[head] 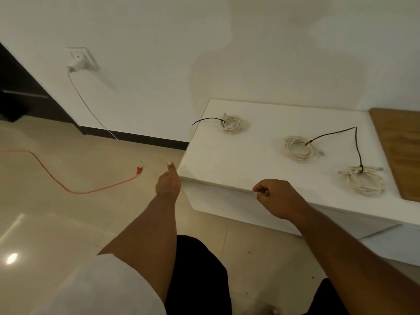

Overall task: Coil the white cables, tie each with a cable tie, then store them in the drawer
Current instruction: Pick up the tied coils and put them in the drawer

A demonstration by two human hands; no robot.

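Three coiled white cables lie on top of the low white cabinet, each bound with a black cable tie whose long tail sticks out: one at the back left, one in the middle, one at the front right. My right hand curls its fingers over the upper front edge of the drawer front, just under the cabinet top. My left hand hovers left of the cabinet's corner, thumb raised, holding nothing.
An orange cable trails over the tiled floor at left. A white plug sits in a wall socket with its cord hanging down. A wooden board adjoins the cabinet top on the right.
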